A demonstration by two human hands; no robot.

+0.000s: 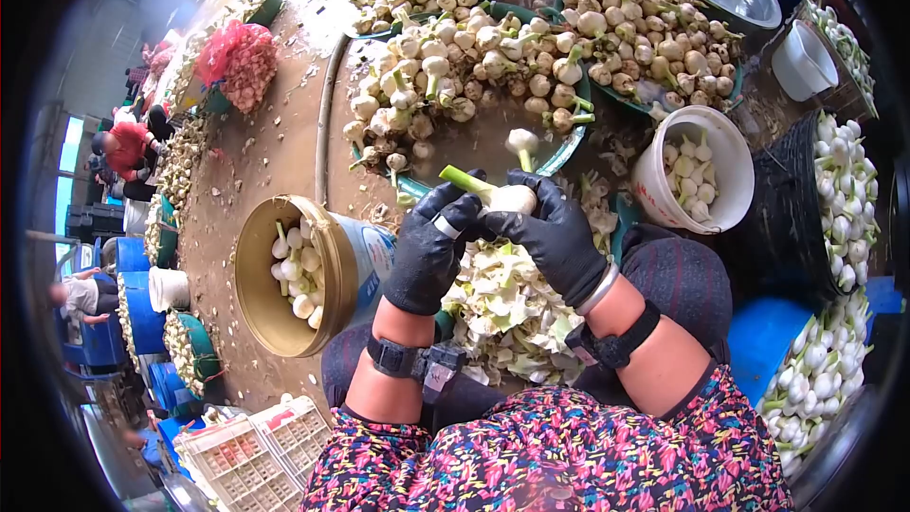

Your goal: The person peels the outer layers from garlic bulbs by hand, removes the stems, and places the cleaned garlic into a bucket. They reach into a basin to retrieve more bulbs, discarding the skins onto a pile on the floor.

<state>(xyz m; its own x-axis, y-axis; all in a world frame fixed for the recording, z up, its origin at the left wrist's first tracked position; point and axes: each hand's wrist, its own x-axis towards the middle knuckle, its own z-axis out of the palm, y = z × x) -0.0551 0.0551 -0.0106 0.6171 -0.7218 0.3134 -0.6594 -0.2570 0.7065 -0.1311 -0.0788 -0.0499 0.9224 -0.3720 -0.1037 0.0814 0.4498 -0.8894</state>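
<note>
Between my two black-gloved hands is a white garlic bulb [513, 199], its cut green stem pointing to the upper left. My left hand [425, 248] closes its fingers around the stem side. On the other side, my right hand [557, 245] grips the bulb; its fingertips are partly hidden. Beneath the hands lies a heap of peeled garlic skins [507, 299]. Just beyond them, another garlic bulb [521, 141] lies near the rim of a wide green tub [574, 144], which holds many unpeeled bulbs with dirt on them.
A tan bucket [248, 322] with cleaned bulbs lies tilted at left; a white bucket [647, 171] of cleaned bulbs stands at right. Farther right is a black basket [773, 180] of garlic. A plastic crate [248, 465] sits at lower left. People [128, 147] sit far left.
</note>
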